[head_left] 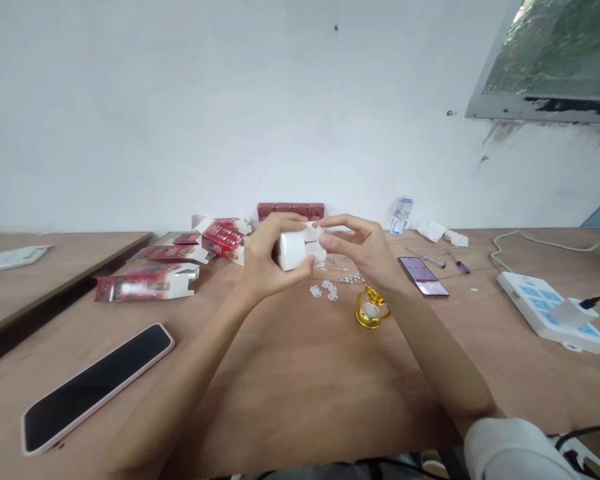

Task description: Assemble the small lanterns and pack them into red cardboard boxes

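Observation:
Both hands are raised over the middle of the wooden table (300, 373). My left hand (267, 257) is wrapped round a small white box (294, 250). My right hand (363, 250) pinches the box's open white flaps at its right end with thumb and fingers. Just below and behind the hands lie several small white and silvery parts (330, 288). A small gold ornament (371, 308) sits on the table beside my right wrist.
Flat and half-folded red cartons (147, 285) lie at the left, a row of red boxes (290, 210) by the wall. A black phone (97, 383) lies front left, another phone (423, 275) at right. A white power strip (553, 310), screwdrivers (460, 265) and a bottle (401, 215) are at right.

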Tool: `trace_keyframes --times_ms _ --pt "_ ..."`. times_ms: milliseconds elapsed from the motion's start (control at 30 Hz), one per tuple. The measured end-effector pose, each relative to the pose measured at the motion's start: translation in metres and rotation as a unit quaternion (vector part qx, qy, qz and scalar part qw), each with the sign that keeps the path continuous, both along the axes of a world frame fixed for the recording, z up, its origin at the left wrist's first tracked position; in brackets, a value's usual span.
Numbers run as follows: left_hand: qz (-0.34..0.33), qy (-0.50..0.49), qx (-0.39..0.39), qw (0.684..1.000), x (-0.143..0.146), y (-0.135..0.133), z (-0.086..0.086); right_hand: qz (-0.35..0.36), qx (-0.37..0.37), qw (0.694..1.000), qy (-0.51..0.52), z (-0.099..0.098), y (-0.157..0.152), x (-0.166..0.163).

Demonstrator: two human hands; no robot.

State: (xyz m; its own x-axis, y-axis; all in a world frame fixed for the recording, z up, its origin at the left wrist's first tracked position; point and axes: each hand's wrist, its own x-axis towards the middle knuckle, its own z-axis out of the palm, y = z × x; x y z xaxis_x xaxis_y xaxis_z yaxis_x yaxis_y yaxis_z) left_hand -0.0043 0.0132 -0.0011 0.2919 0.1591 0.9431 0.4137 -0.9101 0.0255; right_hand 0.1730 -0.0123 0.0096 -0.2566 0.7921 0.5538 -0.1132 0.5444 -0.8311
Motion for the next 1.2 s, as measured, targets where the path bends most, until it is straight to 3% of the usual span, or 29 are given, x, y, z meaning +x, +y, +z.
trace_keyframes --times_ms 233,500,700,800,933,1000,1100,1200 --pt "0.039 0.025 0.04 0.998 0.004 -0.003 -0.004 -0.071 -0.008 0.997 -0.027 0.001 -0.005 -0.005" --pt "0.044 0.028 0.068 0.996 0.004 -0.003 -0.004 -0.064 -0.011 0.997 -0.034 0.005 -0.009 -0.002" --pt "0.068 0.043 0.073 0.994 0.004 -0.003 -0.005 -0.098 -0.011 0.995 -0.025 0.002 -0.009 -0.008" --pt "0.048 0.035 0.08 0.995 0.004 -0.003 -0.006 -0.061 -0.013 0.998 -0.023 -0.004 -0.001 -0.009" --pt "-0.024 0.011 0.081 0.996 0.005 -0.004 -0.006 0.079 -0.066 0.994 -0.031 -0.011 0.011 -0.009" --pt "-0.056 -0.007 0.06 0.997 0.006 -0.004 -0.004 0.101 -0.074 0.992 -0.016 -0.012 0.015 -0.007" --pt "-0.034 -0.05 -0.014 0.998 0.003 0.0 -0.001 0.038 0.001 0.999 -0.015 -0.011 0.016 -0.004" --pt "0.009 -0.091 -0.107 0.99 -0.005 0.009 0.003 -0.092 0.148 0.981 -0.089 -0.013 0.012 -0.003"
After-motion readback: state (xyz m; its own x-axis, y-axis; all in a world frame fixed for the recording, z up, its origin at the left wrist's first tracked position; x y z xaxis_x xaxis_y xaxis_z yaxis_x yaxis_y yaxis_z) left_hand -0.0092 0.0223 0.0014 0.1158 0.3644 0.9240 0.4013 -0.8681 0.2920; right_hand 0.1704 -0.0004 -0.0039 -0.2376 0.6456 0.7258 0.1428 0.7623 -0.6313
